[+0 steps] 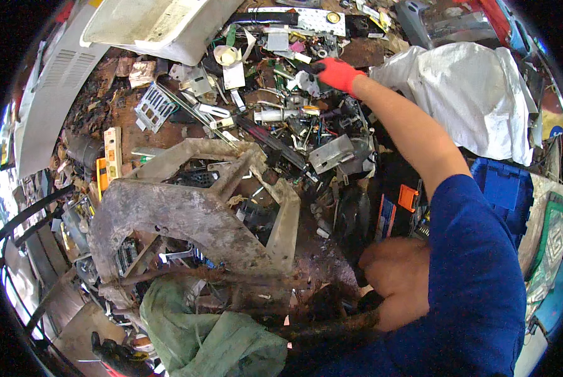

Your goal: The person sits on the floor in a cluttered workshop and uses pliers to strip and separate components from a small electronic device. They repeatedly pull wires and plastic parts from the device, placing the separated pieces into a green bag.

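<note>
Reaching far out over a heap of small scrap, my right hand (338, 75) wears a red glove with dark fingertips. Its fingers look pressed together at the pile, and what they may grip is too small to name. Beside them lies a crumpled pale piece (305, 83) among metal and plastic bits. At the lower left, my left hand (121, 359), in a black and red glove, has its fingers apart and loosely bent. It is nearest to a green cloth (212, 333). Between both hands stands a dirty grey moulded frame (168, 210) with large openings.
A pale plastic bin (162, 25) tilts at the far left of the heap. To the right are a white sack (464, 94), a blue crate (502, 191) and an orange plastic piece (408, 197). A yellow-edged level-like bar (112, 154) lies left of the frame.
</note>
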The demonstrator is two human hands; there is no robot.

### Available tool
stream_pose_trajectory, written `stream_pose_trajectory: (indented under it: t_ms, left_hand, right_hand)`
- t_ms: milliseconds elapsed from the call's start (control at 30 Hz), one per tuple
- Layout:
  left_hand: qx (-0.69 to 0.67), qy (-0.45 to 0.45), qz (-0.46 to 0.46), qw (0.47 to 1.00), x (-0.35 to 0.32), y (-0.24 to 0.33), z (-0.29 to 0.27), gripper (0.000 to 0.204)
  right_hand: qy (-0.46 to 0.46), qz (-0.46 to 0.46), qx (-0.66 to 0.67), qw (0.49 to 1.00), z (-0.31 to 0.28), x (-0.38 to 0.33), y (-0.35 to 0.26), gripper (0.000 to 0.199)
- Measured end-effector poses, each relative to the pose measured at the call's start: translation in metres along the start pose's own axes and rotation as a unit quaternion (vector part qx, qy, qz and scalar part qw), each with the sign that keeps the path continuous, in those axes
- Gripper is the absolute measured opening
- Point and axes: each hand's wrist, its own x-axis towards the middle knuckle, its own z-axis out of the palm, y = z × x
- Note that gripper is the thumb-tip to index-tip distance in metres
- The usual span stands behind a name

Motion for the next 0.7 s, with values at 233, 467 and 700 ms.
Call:
stream_pose_trajectory:
  t_ms: [233, 467, 700]
  left_hand:
    - [-0.112, 0.016, -0.076, 0.991, 0.004, 0.013, 0.012, 0.04]
    - [-0.061, 0.013, -0.055, 0.997, -0.001, 0.016, 0.011, 0.04]
    - [-0.067, 0.022, -0.063, 0.996, -0.002, 0.015, 0.008, 0.04]
  right_hand:
    - [0.072, 0.093, -0.147, 0.982, 0.038, 0.02, -0.043, 0.075]
    - [0.043, 0.111, -0.185, 0.976, 0.048, 0.025, -0.072, 0.076]
    - [-0.019, 0.063, -0.171, 0.983, 0.03, 0.04, -0.039, 0.058]
